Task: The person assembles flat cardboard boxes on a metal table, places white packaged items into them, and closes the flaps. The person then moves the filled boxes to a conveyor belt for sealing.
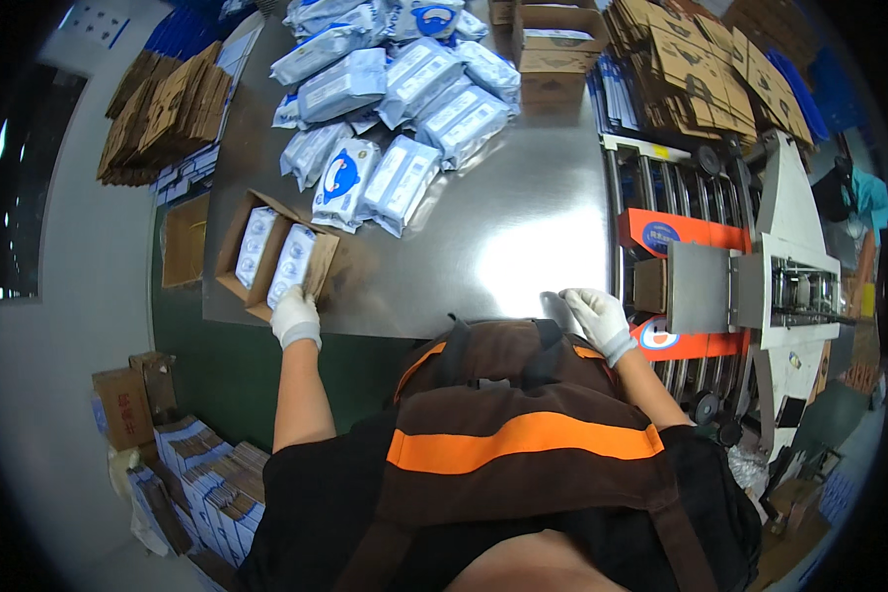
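My left hand (296, 317), in a white glove, grips the near end of an open cardboard carton (324, 264) at the table's left front corner. Two white packs with blue print stand in the carton; the gloved fingers touch the right-hand pack (292, 259). Exactly where the thumb lies is hard to make out. My right hand (599, 321), gloved too, hovers by the front table edge, close to the roller conveyor. Its fingers are loosely bent and partly apart, with nothing visible in them. Soft white-and-blue packs (400, 185) lie in a heap beyond the carton.
The steel table (464, 266) carries another open carton (559, 54) at the far right. A carton-sealing machine (701, 286) with rollers and orange side belts adjoins the right edge. Flattened cartons (696, 74) are stacked beside it, more (163, 113) at far left, and several (212, 483) on the floor.
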